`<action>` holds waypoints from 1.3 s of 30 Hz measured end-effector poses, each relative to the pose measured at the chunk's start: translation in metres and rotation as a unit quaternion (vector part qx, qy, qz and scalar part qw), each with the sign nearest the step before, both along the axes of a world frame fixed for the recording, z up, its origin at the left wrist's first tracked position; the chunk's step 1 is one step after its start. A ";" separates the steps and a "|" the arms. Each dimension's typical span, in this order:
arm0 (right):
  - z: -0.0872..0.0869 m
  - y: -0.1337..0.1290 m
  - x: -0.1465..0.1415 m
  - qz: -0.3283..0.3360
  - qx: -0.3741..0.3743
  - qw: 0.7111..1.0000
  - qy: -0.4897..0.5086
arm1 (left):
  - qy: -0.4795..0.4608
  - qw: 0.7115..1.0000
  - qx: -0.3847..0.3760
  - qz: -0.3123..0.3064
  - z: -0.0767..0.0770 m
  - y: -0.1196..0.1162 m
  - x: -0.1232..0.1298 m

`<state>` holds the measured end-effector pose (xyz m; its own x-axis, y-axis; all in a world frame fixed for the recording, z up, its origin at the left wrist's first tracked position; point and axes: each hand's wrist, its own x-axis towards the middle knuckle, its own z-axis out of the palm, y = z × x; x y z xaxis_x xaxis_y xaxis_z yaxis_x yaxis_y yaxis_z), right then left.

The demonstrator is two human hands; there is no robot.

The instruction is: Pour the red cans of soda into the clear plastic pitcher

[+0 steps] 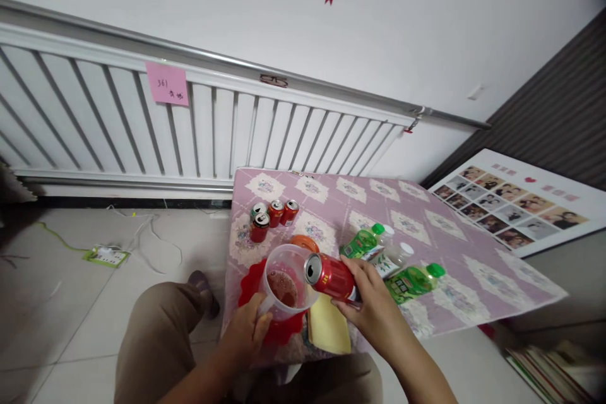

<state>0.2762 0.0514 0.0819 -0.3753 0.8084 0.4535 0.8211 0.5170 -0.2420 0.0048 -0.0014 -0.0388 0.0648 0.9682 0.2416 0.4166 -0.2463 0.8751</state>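
Left hand [249,326] gripping the clear pitcher [279,263] by its handle, right hand [372,295] wrapped round a red can [334,276], tilted at the pitcher's rim! Below, a pink floral tablecloth [334,188] carries more cans and bottles; white radiator [201,129] behind, photo board [514,199] at right, power strip [108,256] on the tiled floor [89,309].

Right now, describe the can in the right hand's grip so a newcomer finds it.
Start at the purple patterned tablecloth, then find the clear plastic jug by its near edge. Beside it is the red can, tilted in the right hand, its top facing the jug; the other four cans stand on the tablecloth.
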 end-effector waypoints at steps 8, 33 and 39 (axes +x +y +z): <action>0.014 0.000 -0.002 0.006 0.034 0.997 -0.072 | 0.024 0.999 -0.001 -0.029 0.001 0.001 -0.002; 0.040 -0.004 -0.013 0.013 -0.003 0.989 -0.145 | 0.055 0.997 -0.043 -0.045 0.012 0.002 -0.004; 0.044 -0.002 -0.016 0.014 -0.005 0.985 -0.172 | 0.044 0.996 -0.051 -0.056 0.012 0.002 -0.004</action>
